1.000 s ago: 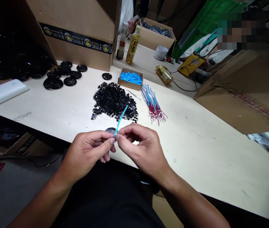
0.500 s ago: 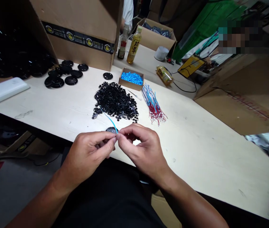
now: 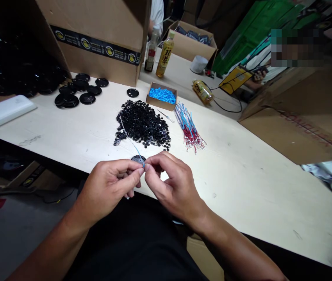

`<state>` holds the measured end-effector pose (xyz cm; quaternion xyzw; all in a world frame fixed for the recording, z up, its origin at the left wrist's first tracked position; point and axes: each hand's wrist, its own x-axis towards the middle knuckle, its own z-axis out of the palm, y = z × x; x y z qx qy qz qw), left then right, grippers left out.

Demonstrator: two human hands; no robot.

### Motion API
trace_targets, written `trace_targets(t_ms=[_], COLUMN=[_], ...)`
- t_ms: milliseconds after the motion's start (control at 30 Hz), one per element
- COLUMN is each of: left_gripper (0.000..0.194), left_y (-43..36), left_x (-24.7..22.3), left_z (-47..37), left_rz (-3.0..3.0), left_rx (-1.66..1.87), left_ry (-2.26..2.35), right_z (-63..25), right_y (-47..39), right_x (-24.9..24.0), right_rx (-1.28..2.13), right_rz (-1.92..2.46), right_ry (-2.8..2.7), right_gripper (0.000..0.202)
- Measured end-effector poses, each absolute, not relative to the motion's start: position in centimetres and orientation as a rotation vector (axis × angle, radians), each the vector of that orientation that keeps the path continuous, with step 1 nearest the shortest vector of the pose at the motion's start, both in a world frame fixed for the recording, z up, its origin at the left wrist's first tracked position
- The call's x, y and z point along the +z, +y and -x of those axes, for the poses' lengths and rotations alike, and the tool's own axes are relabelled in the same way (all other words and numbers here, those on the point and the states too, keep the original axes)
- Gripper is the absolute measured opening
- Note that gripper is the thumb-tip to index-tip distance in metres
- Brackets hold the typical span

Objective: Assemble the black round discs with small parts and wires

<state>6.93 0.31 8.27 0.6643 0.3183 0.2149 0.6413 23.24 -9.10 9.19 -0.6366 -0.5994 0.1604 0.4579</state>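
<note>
Near the table's front edge, my left hand (image 3: pixel 111 181) and my right hand (image 3: pixel 173 179) meet at the fingertips, both pinching a thin blue-and-white wire (image 3: pixel 136 148). The wire's free end sticks up and left over a heap of small black discs (image 3: pixel 142 123). Just behind my fingertips lies a round black cover (image 3: pixel 138 159), partly hidden by them. Farther back are a small box of blue pieces (image 3: pixel 162 96), a thin pointed tool (image 3: pixel 166 116) and a bundle of red, white and blue wires (image 3: pixel 189 127).
Black round covers (image 3: pixel 79 91) and a white device (image 3: pixel 6 111) lie at the left. Behind stand a large carton (image 3: pixel 95 23) and bottles (image 3: pixel 165 56); another bottle (image 3: pixel 202 91) lies on its side. A carton (image 3: pixel 297 113) is at the right. Another person's hand (image 3: pixel 258 76) shows beyond.
The wire's free end has swung slightly up and left, and my hands have shifted a little at the pinch. At the back right, another person's hand now shows by the yellow box.
</note>
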Motion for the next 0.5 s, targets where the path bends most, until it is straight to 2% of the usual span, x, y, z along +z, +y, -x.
trace_targets(t_ms=[500], left_gripper=[0.016], left_y=[0.23], left_x=[8.43], left_z=[-6.9], left_rz=[-1.58], left_rx=[0.5], left_ry=[0.73], right_z=[-23.59], right_y=[-8.84], right_x=[9.66], right_rx=[0.492], right_rz=[1.598], right_ry=[-1.427], right_gripper=[0.008])
